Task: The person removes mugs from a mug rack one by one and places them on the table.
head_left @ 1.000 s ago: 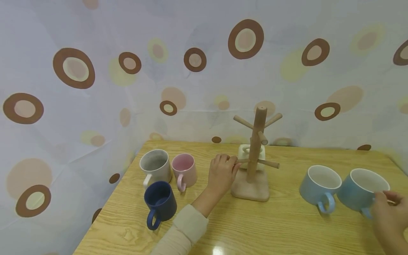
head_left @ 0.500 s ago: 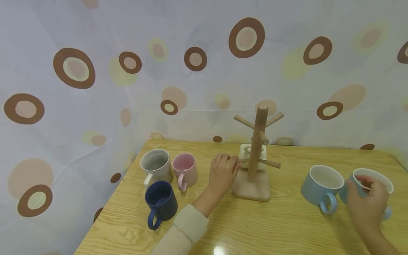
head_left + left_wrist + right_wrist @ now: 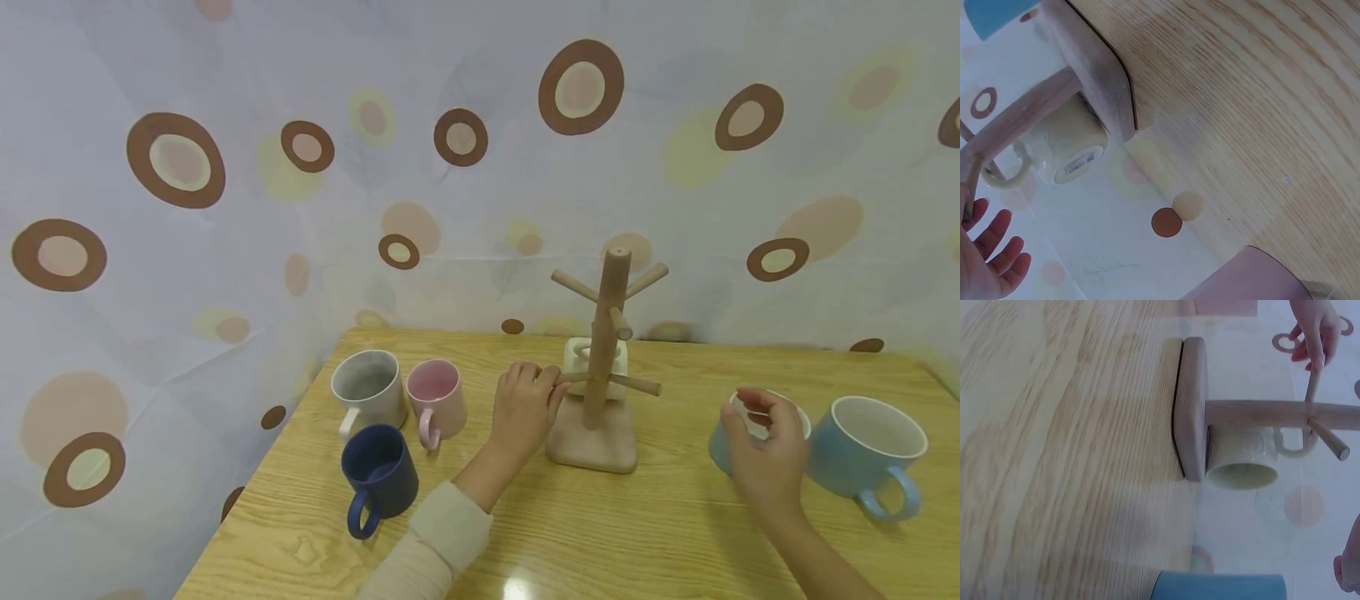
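Note:
My left hand [image 3: 525, 408] pinches the tip of a lower peg on the wooden mug tree [image 3: 603, 350]; in the left wrist view its other fingers [image 3: 1007, 250] stay loose. Behind the post is a cream mug [image 3: 1244, 456], its handle beside the lower pegs; I cannot tell whether it hangs there. My right hand [image 3: 768, 450] is over the nearer light blue mug [image 3: 722, 450], fingers loosely bent, covering part of it and its handle. In the right wrist view that hand [image 3: 1350, 562] shows only at the edge, above a blue mug [image 3: 1222, 586].
Another light blue mug [image 3: 862, 454] stands at the far right. On the left are a white mug [image 3: 378, 404], a pink mug [image 3: 442, 408] and a dark blue mug [image 3: 390, 483]. A patterned cloth [image 3: 480, 208] rises behind the wooden table [image 3: 600, 542].
My right hand has moved left, from the far-right blue mug's handle to over the other light blue mug. The left hand keeps its pinch on the peg.

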A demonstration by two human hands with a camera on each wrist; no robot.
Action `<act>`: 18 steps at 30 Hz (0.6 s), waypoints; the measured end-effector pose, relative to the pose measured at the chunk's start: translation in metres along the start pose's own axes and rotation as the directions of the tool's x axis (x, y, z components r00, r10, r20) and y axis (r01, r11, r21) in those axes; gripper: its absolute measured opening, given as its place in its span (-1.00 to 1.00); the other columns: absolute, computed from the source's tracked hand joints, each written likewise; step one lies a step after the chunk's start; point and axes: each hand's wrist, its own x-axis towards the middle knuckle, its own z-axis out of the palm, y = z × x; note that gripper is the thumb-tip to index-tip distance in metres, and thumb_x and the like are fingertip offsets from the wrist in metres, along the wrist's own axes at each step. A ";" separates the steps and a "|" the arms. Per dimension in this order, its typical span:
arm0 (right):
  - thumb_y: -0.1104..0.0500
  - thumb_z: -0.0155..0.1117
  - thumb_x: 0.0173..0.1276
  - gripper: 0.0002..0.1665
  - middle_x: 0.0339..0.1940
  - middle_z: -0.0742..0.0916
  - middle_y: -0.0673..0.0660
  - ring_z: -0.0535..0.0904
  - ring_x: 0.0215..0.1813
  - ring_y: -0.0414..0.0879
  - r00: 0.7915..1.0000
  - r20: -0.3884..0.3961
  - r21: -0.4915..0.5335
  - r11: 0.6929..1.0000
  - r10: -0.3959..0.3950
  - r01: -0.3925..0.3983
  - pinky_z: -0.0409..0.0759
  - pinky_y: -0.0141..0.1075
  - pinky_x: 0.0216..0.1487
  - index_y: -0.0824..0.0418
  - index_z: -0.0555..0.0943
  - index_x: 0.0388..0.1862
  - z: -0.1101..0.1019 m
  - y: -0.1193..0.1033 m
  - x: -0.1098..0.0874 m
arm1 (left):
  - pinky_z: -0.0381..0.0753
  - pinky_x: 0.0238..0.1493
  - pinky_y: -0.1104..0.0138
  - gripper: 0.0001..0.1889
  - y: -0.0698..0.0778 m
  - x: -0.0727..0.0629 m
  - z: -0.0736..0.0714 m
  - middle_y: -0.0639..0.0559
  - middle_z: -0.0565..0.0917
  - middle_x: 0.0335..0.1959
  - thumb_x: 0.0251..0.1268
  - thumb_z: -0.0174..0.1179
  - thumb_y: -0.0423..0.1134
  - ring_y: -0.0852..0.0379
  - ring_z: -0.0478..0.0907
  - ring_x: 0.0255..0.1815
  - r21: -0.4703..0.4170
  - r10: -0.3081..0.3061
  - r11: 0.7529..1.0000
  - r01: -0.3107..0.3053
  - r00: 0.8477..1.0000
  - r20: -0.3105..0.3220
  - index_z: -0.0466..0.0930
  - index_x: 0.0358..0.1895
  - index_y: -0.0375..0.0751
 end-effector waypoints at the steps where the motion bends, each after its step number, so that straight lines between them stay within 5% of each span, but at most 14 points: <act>1: 0.40 0.11 0.23 -0.71 -0.21 0.47 -0.27 0.34 -0.11 -0.46 1.000 0.017 0.005 1.000 -0.007 0.007 0.26 -0.67 -0.07 0.04 0.49 -0.17 0.003 -0.002 -0.001 | 0.49 -0.30 0.34 -0.83 0.000 0.000 0.000 0.06 0.58 -0.47 0.17 0.21 -0.05 0.13 0.52 -0.32 -0.002 0.000 1.000 0.000 1.000 -0.004 0.60 -0.36 -0.06; 6: 0.35 0.11 0.29 -0.80 -0.27 0.49 -0.31 0.39 -0.18 -0.46 0.990 0.141 -0.016 1.000 0.013 -0.011 0.32 -0.71 -0.13 0.28 0.49 -0.10 0.015 -0.009 -0.004 | 0.49 -0.32 0.34 -0.82 0.000 -0.001 0.002 0.07 0.58 -0.49 0.15 0.22 -0.05 0.13 0.53 -0.33 -0.009 -0.004 1.000 0.004 1.000 -0.026 0.59 -0.37 -0.07; 11: 0.29 0.08 0.35 -0.68 -0.28 0.46 -0.33 0.37 -0.23 -0.52 0.960 0.280 -0.064 0.998 0.007 0.011 0.31 -0.75 -0.14 0.43 0.44 0.03 0.027 -0.011 -0.004 | 0.48 -0.36 0.34 -0.82 -0.001 -0.001 0.001 0.06 0.58 -0.51 0.14 0.23 -0.07 0.13 0.53 -0.37 -0.024 -0.014 1.000 0.013 0.999 -0.033 0.59 -0.38 -0.10; 18: 0.26 0.11 0.35 -0.69 -0.31 0.56 -0.05 0.38 -0.30 -0.52 0.957 0.288 -0.051 0.998 -0.013 0.029 0.36 -0.72 -0.21 0.40 0.48 0.02 0.044 -0.011 -0.002 | 0.51 -0.33 0.35 -0.80 0.002 0.002 -0.002 0.06 0.63 -0.50 0.21 0.18 -0.07 0.13 0.56 -0.37 -0.062 -0.032 0.997 0.034 0.999 0.030 0.61 -0.38 -0.13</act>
